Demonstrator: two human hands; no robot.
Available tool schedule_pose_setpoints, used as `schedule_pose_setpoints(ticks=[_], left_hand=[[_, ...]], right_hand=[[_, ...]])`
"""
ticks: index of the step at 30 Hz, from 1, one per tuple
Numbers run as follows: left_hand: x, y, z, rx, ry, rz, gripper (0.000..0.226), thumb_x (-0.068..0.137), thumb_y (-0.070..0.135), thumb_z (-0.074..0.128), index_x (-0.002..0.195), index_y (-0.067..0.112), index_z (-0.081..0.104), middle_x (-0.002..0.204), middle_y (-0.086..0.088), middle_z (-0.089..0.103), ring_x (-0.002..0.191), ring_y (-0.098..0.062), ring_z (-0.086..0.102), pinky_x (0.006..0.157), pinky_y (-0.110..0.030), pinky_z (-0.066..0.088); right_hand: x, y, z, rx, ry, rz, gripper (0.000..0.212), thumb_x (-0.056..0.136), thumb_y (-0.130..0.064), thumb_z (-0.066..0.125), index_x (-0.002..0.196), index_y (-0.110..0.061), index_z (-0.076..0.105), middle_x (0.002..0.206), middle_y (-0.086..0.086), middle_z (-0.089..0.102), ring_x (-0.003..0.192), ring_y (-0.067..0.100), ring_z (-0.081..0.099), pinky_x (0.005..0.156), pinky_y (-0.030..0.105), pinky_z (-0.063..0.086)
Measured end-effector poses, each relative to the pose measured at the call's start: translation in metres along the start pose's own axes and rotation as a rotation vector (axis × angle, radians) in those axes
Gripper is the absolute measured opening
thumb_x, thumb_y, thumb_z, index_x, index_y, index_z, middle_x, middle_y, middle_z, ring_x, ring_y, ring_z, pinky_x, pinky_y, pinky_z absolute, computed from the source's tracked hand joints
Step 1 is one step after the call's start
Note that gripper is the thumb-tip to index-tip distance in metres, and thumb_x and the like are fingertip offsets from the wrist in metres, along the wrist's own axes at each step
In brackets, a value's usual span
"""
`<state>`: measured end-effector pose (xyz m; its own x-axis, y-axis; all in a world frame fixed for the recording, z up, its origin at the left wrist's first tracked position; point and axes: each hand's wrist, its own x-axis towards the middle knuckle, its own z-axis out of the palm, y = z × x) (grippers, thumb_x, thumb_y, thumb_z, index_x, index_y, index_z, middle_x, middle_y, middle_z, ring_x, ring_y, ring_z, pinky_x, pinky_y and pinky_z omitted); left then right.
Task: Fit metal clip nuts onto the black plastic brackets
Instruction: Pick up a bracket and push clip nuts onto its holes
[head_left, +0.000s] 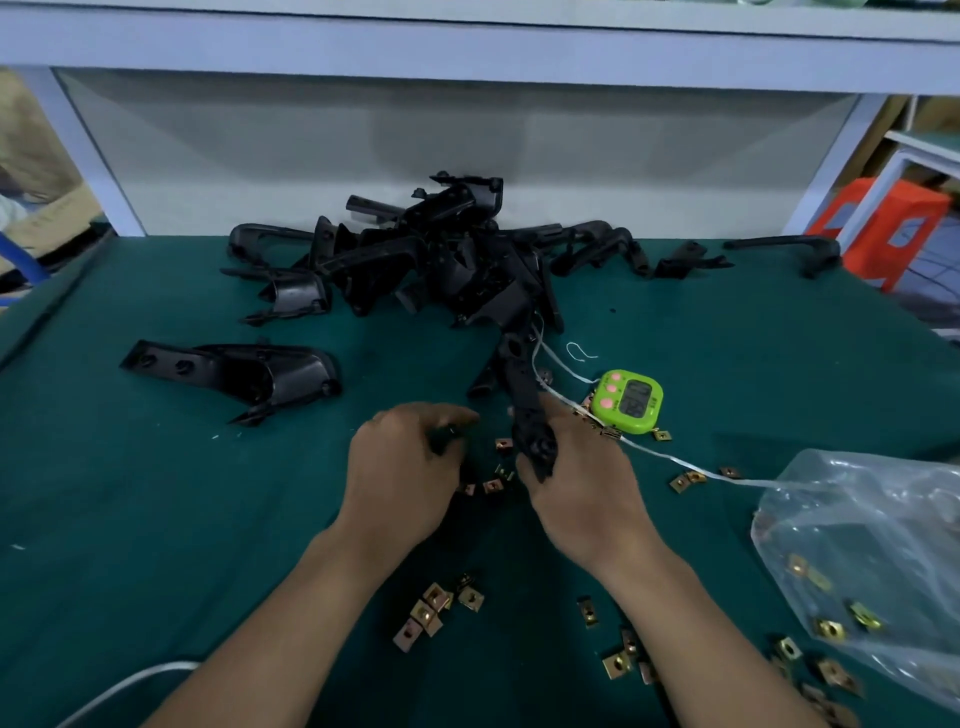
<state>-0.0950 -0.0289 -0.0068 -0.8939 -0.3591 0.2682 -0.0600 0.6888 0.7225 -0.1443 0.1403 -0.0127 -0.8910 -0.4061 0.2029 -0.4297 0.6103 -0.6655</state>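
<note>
Gripping a black bracket (525, 410) upright, the right hand (576, 483) steadies it over scattered clip nuts (492, 486). Left hand (400, 467) curls around something dark; a nut there I cannot tell. Better to square the nut to the bracket's edge just beside the right fingertips, then push.

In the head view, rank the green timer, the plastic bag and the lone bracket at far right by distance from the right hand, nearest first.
From the right hand:
1. Green timer, just beyond it, slightly right.
2. Plastic bag, at the right edge of the table.
3. Lone bracket, at the far right rear.
</note>
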Motion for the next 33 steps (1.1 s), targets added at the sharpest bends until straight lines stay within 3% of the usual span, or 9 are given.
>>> schedule_pose_setpoints(ticks=[4, 8, 10, 12, 16, 21, 24, 28, 33], left_hand=[[0.001, -0.001, -0.002, 0.038, -0.043, 0.100, 0.040, 0.077, -0.002, 0.064, 0.100, 0.026, 0.081, 0.108, 0.011, 0.075, 0.096, -0.012, 0.068, 0.081, -0.024, 0.053], [0.001, -0.001, -0.001, 0.017, -0.026, 0.147, 0.032, 0.074, -0.004, 0.065, 0.084, 0.023, 0.080, 0.089, 0.014, 0.074, 0.081, -0.010, 0.067, 0.067, -0.010, 0.045], [0.000, 0.002, 0.000, -0.051, -0.029, 0.119, 0.034, 0.076, 0.000, 0.067, 0.089, 0.028, 0.082, 0.090, 0.018, 0.076, 0.084, 0.000, 0.068, 0.070, -0.005, 0.046], [-0.003, 0.004, 0.000, -0.166, -0.087, 0.106, 0.038, 0.077, 0.003, 0.072, 0.096, 0.035, 0.082, 0.093, 0.025, 0.076, 0.087, 0.007, 0.069, 0.077, -0.010, 0.052], [-0.007, 0.006, 0.000, -0.230, -0.150, 0.184, 0.040, 0.075, 0.011, 0.086, 0.099, 0.042, 0.080, 0.097, 0.026, 0.074, 0.097, 0.001, 0.070, 0.088, -0.018, 0.053], [-0.007, 0.007, 0.002, -0.300, -0.096, 0.178, 0.023, 0.077, 0.015, 0.088, 0.085, 0.036, 0.082, 0.085, 0.021, 0.075, 0.082, -0.007, 0.072, 0.071, -0.028, 0.058], [-0.004, 0.005, 0.004, -0.364, -0.099, 0.034, 0.020, 0.085, 0.021, 0.081, 0.078, 0.040, 0.079, 0.078, 0.015, 0.075, 0.071, -0.003, 0.068, 0.064, -0.022, 0.053], [0.002, 0.005, 0.001, -0.462, -0.145, -0.033, 0.023, 0.094, 0.015, 0.070, 0.077, 0.029, 0.077, 0.075, 0.008, 0.076, 0.070, -0.002, 0.065, 0.069, -0.016, 0.050], [0.003, 0.005, 0.001, -0.619, -0.226, -0.032, 0.025, 0.099, 0.012, 0.063, 0.080, 0.023, 0.076, 0.079, -0.001, 0.077, 0.075, -0.021, 0.066, 0.076, -0.030, 0.051]], right_hand=[[-0.001, -0.002, 0.005, 0.101, -0.082, -0.047, 0.035, 0.081, -0.026, 0.062, 0.111, -0.042, 0.056, 0.092, -0.019, 0.068, 0.086, 0.008, 0.064, 0.076, 0.040, 0.055], [0.001, -0.002, 0.003, 0.250, -0.103, -0.006, 0.032, 0.078, -0.012, 0.067, 0.101, -0.035, 0.065, 0.091, -0.016, 0.071, 0.087, 0.008, 0.067, 0.078, 0.039, 0.055], [0.002, -0.003, 0.001, 0.284, 0.002, -0.007, 0.031, 0.075, -0.008, 0.068, 0.091, -0.034, 0.065, 0.083, -0.017, 0.069, 0.079, 0.004, 0.065, 0.070, 0.021, 0.050], [0.005, -0.003, -0.004, 0.362, 0.084, 0.061, 0.025, 0.074, -0.008, 0.074, 0.085, -0.029, 0.065, 0.077, -0.013, 0.069, 0.071, 0.006, 0.063, 0.064, 0.015, 0.047], [0.007, -0.001, -0.016, 0.653, 0.048, 0.266, 0.021, 0.076, -0.004, 0.077, 0.088, -0.016, 0.066, 0.069, 0.003, 0.064, 0.059, 0.015, 0.053, 0.059, 0.029, 0.046], [0.002, -0.008, -0.016, 0.846, -0.067, 0.426, 0.012, 0.086, -0.002, 0.067, 0.096, -0.008, 0.061, 0.062, 0.001, 0.060, 0.049, 0.018, 0.048, 0.042, 0.022, 0.033], [0.005, -0.005, -0.022, 0.642, 0.021, 0.394, 0.013, 0.085, -0.004, 0.062, 0.087, -0.016, 0.061, 0.063, 0.000, 0.066, 0.047, 0.016, 0.049, 0.043, 0.023, 0.036], [0.006, 0.010, -0.035, -0.082, 0.189, 0.193, 0.020, 0.081, -0.020, 0.066, 0.074, -0.034, 0.053, 0.059, -0.007, 0.057, 0.055, 0.011, 0.055, 0.044, 0.015, 0.036], [0.004, 0.014, -0.033, -0.325, 0.209, 0.179, 0.014, 0.072, -0.035, 0.067, 0.074, -0.033, 0.053, 0.054, -0.008, 0.046, 0.061, 0.032, 0.044, 0.056, 0.034, 0.033]])
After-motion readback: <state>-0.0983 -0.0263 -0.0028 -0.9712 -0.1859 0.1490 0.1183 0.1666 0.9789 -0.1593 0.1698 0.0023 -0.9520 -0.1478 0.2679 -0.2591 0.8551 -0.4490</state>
